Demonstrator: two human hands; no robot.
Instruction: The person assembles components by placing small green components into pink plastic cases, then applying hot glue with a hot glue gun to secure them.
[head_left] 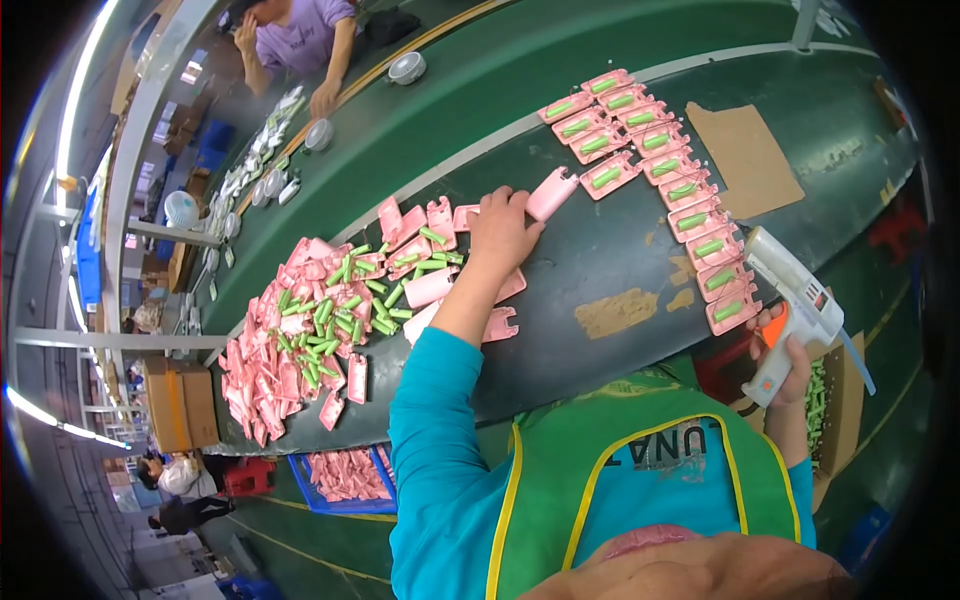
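Note:
My left hand (pixel 500 238) reaches over the bench, its fingers closed at the near end of a pink plastic shell (pixel 551 194). That shell lies smooth side up, close to the lower end of the laid-out rows. In my right hand (pixel 793 372) is a white glue gun (pixel 800 325) with an orange trigger, held upright by its handle at the bench's right edge. Pink shells with a green cylinder in each (pixel 690 190) form overlapping rows, curving down toward the glue gun. Left of my forearm lies a heap of pink shells (pixel 262 365) mixed with loose green cylinders (pixel 335 325).
A flat piece of cardboard (pixel 750 160) lies right of the rows. Beyond the bench runs a green conveyor (pixel 480 95) with round containers (pixel 407 68); a person in purple (pixel 305 40) sits across it. Below stand a blue crate (pixel 315 492) of pink parts and a cardboard box (pixel 848 405).

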